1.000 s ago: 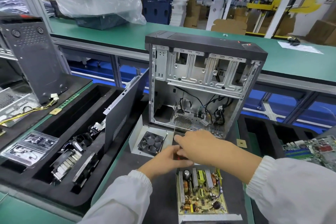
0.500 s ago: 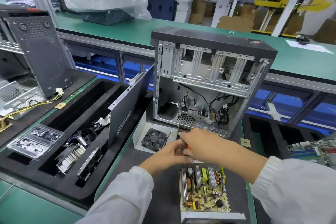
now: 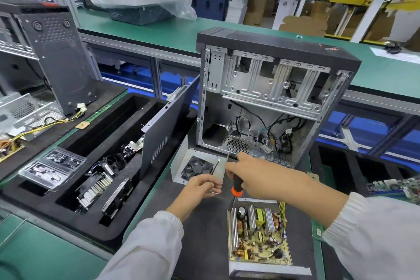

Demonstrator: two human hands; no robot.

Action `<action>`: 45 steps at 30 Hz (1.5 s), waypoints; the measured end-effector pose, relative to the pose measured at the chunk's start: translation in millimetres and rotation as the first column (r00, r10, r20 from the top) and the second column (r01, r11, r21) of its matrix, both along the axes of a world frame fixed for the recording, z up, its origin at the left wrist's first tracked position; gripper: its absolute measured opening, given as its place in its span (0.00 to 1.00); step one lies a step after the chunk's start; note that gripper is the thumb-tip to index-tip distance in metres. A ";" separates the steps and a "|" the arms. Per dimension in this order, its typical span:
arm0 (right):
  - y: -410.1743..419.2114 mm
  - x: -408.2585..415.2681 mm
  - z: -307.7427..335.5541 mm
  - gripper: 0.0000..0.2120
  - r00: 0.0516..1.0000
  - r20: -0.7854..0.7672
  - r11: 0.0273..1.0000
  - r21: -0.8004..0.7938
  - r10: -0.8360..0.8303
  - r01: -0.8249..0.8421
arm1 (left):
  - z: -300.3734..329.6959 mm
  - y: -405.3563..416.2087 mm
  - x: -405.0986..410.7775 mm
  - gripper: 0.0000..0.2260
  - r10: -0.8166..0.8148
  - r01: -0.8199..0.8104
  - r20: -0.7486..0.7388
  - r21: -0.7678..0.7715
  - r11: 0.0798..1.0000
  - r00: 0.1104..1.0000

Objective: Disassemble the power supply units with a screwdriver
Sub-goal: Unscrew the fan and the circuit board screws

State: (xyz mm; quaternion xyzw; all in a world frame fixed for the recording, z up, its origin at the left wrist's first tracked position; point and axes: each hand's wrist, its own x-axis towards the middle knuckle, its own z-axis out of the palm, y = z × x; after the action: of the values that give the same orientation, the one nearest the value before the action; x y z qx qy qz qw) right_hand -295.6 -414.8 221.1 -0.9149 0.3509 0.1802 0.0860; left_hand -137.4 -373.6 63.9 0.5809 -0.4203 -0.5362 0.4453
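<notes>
From the head view, the only one there is, the right hand has its grip wrapped around the black-and-orange-handled screwdriver. The orange butt points down toward the person and the thin steel shaft runs up and away, its tip near the lower edge of the open grey metal computer case. The left hand sits just beside it, lower and to the left, fingers curled in a loose pinch on something small and pale. It may be a screw, but it is too small to tell.

The opened power supply unit, a silver tray with a yellow-green circuit board, lies flat on the dark mat of the worktop, directly below the right hand and nearer the person. Its long axis runs toward the person and away. Its white metal cover with the black round fan lies just left of the screwdriver shaft, between the left hand and the case.

The relation that matters, as I judge it, is that the board lies behind the screwdriver's tip, on the handle side. To work its screws the right hand would have to draw back and turn the shaft downward. The right hand is nearer the board, while the left is closer to the fan cover.
</notes>
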 end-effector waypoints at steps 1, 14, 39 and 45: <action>0.3 0.4 2.2 0.10 1.000 0.004 1.000 -0.010 0.003 -0.003 | -0.3 0.4 0.2 0.15 0.002 -0.002 0.011 0.005 1.000 1.000; 2.9 9.5 33.5 0.09 0.999 0.024 1.000 0.005 0.025 -0.025 | -8.3 11.0 -0.3 0.12 -0.003 0.016 -0.066 0.211 0.977 0.998; 0.5 17.2 30.6 0.08 0.927 0.374 1.000 0.001 -0.008 0.008 | -11.9 26.5 49.3 0.02 0.244 -0.256 0.165 0.057 0.965 0.956; -3.7 -2.2 11.0 0.10 0.734 0.641 0.974 0.128 -0.224 0.186 | -32.2 30.3 55.5 0.09 0.354 -0.372 0.505 -0.071 0.926 0.787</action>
State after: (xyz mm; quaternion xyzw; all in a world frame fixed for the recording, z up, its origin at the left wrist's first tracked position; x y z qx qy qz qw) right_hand -297.8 -418.5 232.1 -0.8731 0.3925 -0.1499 0.2472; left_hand -81.9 -343.3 31.7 0.7784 -0.3945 -0.2750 0.4036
